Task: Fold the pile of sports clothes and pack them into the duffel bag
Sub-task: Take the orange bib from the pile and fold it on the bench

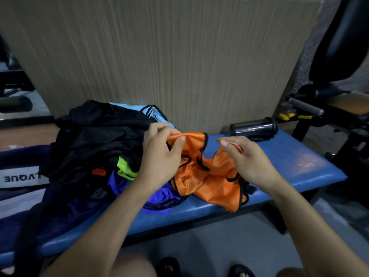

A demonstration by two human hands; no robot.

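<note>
Clothes (95, 136) lie unfolded on the tabletop (279, 160). Left hand (161, 154) and right hand (241, 154) pinch the orange vest (205, 176); nothing looks packed yet.

A single head-worn view looks steeply down, close over the bench (279, 162).

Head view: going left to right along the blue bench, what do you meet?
White printed label → black garment heap → left hand → shiny orange black-trimmed bib → right hand → dark clear cylindrical bottle.
</note>
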